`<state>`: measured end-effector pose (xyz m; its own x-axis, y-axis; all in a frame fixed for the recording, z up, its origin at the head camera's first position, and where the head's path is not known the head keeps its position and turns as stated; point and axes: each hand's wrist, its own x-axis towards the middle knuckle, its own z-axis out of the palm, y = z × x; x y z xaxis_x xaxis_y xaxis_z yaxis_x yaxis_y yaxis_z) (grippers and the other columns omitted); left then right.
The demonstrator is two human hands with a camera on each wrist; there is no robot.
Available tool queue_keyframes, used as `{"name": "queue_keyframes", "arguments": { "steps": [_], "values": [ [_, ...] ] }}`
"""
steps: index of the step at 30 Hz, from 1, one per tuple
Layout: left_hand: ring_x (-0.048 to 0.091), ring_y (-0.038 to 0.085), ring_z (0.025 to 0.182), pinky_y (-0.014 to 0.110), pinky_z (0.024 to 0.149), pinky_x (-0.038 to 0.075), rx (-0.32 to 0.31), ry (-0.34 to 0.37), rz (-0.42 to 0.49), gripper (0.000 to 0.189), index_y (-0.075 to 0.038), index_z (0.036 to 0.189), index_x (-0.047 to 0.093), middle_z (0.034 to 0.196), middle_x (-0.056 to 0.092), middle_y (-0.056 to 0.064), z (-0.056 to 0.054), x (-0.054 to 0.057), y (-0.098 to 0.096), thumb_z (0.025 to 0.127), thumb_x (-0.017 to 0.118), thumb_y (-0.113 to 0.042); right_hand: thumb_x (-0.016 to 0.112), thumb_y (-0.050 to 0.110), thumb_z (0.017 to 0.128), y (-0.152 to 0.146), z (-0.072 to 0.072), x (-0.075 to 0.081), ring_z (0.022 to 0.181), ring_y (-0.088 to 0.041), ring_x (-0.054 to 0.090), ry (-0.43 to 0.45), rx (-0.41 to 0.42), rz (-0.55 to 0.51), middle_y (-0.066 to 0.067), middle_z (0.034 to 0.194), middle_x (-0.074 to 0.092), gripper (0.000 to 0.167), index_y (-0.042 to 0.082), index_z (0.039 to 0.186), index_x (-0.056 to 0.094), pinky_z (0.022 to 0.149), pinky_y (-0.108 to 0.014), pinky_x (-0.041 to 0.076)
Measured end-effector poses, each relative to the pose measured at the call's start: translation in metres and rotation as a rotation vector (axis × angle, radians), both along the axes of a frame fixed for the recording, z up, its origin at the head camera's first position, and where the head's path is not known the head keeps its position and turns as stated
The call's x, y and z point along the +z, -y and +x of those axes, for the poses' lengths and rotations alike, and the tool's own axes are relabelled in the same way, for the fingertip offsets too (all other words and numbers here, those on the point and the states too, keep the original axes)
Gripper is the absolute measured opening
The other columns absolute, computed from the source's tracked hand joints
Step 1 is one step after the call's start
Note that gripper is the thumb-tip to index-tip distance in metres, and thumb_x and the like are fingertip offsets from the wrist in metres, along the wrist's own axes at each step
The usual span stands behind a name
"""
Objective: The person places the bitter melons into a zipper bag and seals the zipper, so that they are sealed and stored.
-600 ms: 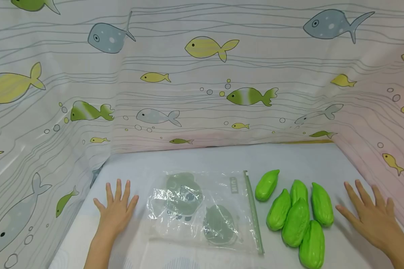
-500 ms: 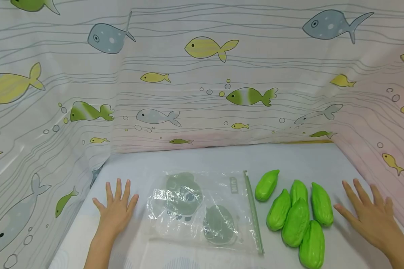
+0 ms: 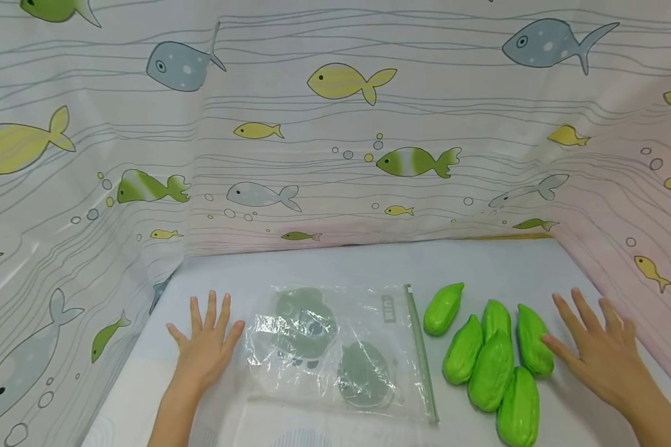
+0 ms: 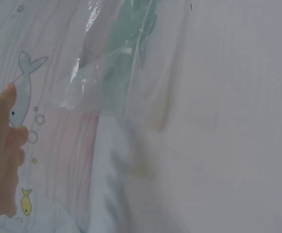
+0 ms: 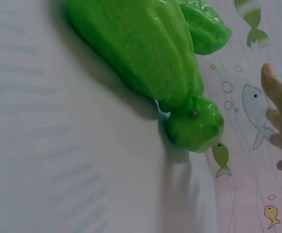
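My left hand is spread with straight fingers, just left of a clear zip bag and holding nothing. The bag lies flat, with green cartoon prints and a green zip strip along its right edge. Right of it lie several bright green, ridged, pear-shaped vegetables like chayotes, clustered together, one of them slightly apart by the zip. My right hand, fingers spread, holds nothing; its thumb tip is right at the rightmost green vegetable. In the left wrist view the bag shows beside the left hand.
A pale cloth covers the tabletop. Fish-printed sheets stand as walls at the back, left and right, close beyond both hands.
Both hands have moved inward and slightly forward: the left toward the bag, the right toward the green vegetables. The bag and vegetables stay where they were.
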<state>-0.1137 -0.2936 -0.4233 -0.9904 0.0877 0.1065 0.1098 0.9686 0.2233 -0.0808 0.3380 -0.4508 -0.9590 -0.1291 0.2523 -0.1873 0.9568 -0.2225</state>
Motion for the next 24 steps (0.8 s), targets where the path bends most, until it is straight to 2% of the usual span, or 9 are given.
{"name": "queue_keyframes", "arguments": {
  "steps": [8, 16, 24],
  "values": [
    [-0.030, 0.035, 0.137, 0.077, 0.090, -0.022, -0.027, -0.013, -0.001, 0.071, -0.005, 0.154, 0.014, 0.158, 0.001, 0.025, -0.001, -0.002, -0.012, 0.102, 0.030, -0.050, 0.052, 0.048, 0.095, 0.012, -0.005, 0.006, 0.135, -0.060, 0.001, -0.002, 0.022, -0.006, -0.017, 0.160, 0.001, 0.082, 0.022, 0.156, 0.003, 0.097, -0.070, -0.023],
    [-0.025, 0.039, 0.139, 0.077, 0.090, -0.023, -0.053, -0.023, 0.007, 0.071, -0.004, 0.154, 0.015, 0.157, 0.004, 0.026, 0.001, -0.001, -0.027, 0.102, 0.033, -0.049, 0.054, 0.046, 0.094, 0.024, -0.007, 0.014, 0.131, -0.062, 0.014, -0.059, 0.054, -0.005, -0.019, 0.159, 0.011, 0.081, 0.022, 0.156, 0.008, 0.100, -0.073, -0.015],
    [-0.024, 0.037, 0.140, 0.076, 0.094, -0.021, -0.076, -0.027, 0.014, 0.072, -0.005, 0.154, 0.016, 0.158, 0.004, 0.023, 0.000, -0.003, -0.037, 0.101, 0.035, -0.049, 0.057, 0.047, 0.092, 0.039, -0.012, 0.018, 0.128, -0.060, 0.021, -0.068, 0.076, -0.022, -0.022, 0.155, 0.022, 0.082, 0.021, 0.156, 0.012, 0.103, -0.073, -0.011]
  ]
}}
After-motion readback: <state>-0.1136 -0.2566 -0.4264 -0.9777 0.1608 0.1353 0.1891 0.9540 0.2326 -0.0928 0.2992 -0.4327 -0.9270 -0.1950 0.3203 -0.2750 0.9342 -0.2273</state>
